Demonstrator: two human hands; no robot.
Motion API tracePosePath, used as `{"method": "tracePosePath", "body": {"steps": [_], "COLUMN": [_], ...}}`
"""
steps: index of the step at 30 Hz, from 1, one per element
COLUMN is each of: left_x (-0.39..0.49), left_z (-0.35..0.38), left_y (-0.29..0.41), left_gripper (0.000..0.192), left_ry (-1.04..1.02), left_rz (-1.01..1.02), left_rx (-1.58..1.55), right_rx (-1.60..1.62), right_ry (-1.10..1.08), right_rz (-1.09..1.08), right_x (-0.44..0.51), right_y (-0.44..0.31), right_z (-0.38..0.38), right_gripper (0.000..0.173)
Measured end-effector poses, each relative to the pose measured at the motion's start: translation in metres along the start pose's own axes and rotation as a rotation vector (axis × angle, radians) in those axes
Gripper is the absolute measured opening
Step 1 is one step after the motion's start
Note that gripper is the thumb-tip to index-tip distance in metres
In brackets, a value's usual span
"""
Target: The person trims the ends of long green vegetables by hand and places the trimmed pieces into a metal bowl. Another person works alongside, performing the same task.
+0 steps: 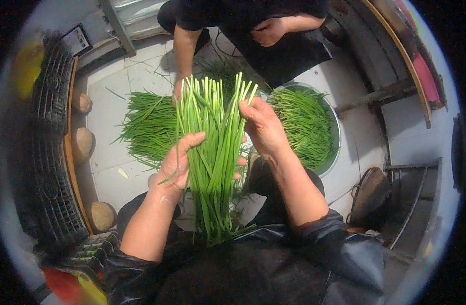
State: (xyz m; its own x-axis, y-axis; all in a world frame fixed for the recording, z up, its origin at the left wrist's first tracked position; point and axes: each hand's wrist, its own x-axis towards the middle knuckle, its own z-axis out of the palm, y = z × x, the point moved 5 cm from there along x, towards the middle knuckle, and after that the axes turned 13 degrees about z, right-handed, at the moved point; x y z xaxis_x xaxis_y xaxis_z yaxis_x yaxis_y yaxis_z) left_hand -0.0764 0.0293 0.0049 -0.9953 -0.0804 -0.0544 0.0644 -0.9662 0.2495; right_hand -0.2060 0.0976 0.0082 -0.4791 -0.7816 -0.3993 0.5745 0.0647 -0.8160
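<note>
My left hand point(179, 162) wraps around a thick bunch of garlic chives point(213, 152), thumb across the front and fingertips showing on the far side. The pale stem ends point away from me, and the green leaves hang toward my lap. At the bunch's upper right, my right hand point(261, 122) pinches a few stems near their pale ends between thumb and fingers. A pile of chives point(149, 126) lies on the tiled floor to the left. To the right, more chives point(305, 129) fill a round metal basin point(337, 133).
Opposite me is a co-worker in dark clothes point(252, 23), one hand behind the bunch by the floor pile. Black plastic crates point(53, 152) and several rounded stone-like objects point(83, 139) line the left. A dark, handled pan-like object point(370, 194) and metal frame point(412, 167) stand right.
</note>
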Motion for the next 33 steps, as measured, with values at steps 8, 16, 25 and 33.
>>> {"method": "tracePosePath", "body": {"steps": [8,16,25,33], "left_x": [0.012,0.008,0.008,-0.001], "left_z": [-0.022,-0.012,-0.029,-0.031], "left_y": [-0.018,-0.022,-0.018,-0.016], "left_gripper": [0.05,0.059,0.034,0.038], "left_ry": [0.132,0.168,0.258,0.259], "left_rz": [0.007,-0.014,0.07,0.055], "left_rx": [0.636,0.089,0.854,0.603], "right_rx": [-0.148,0.447,-0.625,-0.685], "right_ry": [0.214,-0.144,0.356,0.152], "right_rz": [0.156,0.088,-0.604,-0.354], "right_x": [-0.01,-0.005,-0.025,-0.027], "right_y": [0.016,0.007,-0.015,-0.019], "right_z": [-0.015,-0.012,-0.003,-0.006], "right_gripper": [0.021,0.021,0.032,0.016]}}
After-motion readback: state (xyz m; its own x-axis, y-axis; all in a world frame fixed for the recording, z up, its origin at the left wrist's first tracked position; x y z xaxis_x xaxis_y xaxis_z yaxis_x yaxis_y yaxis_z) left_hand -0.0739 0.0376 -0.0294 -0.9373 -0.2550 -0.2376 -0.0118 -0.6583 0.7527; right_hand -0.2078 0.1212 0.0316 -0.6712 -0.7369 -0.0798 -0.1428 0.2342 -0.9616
